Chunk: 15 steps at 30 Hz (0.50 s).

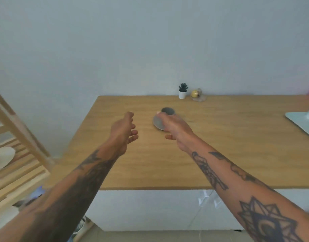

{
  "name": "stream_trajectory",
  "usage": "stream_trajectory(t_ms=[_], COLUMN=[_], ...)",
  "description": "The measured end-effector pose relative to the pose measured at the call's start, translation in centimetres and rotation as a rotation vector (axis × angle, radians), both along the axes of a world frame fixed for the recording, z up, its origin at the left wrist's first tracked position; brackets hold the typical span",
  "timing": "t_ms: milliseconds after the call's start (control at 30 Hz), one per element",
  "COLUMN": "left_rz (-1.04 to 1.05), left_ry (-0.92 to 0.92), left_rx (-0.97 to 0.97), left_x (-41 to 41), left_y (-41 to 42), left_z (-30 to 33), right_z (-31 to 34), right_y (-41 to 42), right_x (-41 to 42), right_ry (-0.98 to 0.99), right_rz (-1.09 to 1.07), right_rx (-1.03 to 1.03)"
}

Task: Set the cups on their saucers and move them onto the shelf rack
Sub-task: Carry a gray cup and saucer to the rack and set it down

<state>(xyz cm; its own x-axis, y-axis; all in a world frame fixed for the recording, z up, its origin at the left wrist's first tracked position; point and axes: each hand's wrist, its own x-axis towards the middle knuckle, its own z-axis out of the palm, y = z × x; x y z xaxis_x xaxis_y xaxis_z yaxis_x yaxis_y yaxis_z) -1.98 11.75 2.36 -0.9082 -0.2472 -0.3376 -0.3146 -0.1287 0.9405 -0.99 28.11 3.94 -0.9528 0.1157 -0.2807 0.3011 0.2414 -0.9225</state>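
A grey cup [167, 110] stands on a grey saucer [157, 122] near the middle of the wooden table [220, 154]. My right hand [176, 126] reaches over the right side of the saucer and hides part of it. Its fingers are spread toward the cup, and the thumb sticks out apart from the saucer's near edge. My left hand [124, 131] hovers above the table just left of the saucer, holding nothing, fingers apart. The wooden shelf rack [19, 154] stands at the far left with a white dish [1, 158] on it.
A small potted plant [182, 90] and a yellow object on a round coaster [197, 94] stand at the table's back edge by the wall. A pale green mat [302, 123] lies at the right edge. White cabinet fronts run below the table.
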Motion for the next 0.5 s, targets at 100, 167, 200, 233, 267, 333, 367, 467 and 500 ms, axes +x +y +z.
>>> stream_trajectory(t_ms=[100,167,200,233,267,333,367,467,500], left_rz=[-0.083,-0.114,-0.123,-0.132,-0.145,-0.187,-0.210,-0.249,-0.251], left_ry=[-0.036,-0.071,-0.095,-0.116,-0.131,-0.148,-0.152,-0.175,-0.177], left_rx=[-0.044,-0.090,-0.112,-0.128,-0.143,-0.184,-0.206,-0.238,-0.239], left_x=[-3.5,-6.4,-7.8,-9.3,-10.9,-13.8,-15.2,-18.3,-19.0], left_y=[3.2,4.4,4.8,5.1,5.3,5.6,5.7,6.3,6.7], left_z=[-1.2,-2.5,-3.2,-3.9,-4.6,-6.1,-6.7,-8.5,-9.1], right_z=[-1.2,-2.7,-3.6,-4.5,-5.4,-7.4,-8.3,-10.8,-11.6], right_y=[4.3,6.1,6.8,7.4,7.9,8.5,8.7,8.4,8.2], right_x=[-2.7,-4.9,-6.0,-7.2,-8.5,-11.1,-12.4,-15.5,-16.3], right_ry=[-0.051,-0.091,-0.117,-0.143,-0.171,-0.219,-0.238,-0.260,-0.253], right_rz=[-0.093,-0.154,-0.177,-0.199,-0.221,-0.272,-0.295,-0.361,-0.381], right_rx=[0.017,-0.002,-0.011,-0.019,-0.026,-0.038,-0.047,-0.100,-0.112])
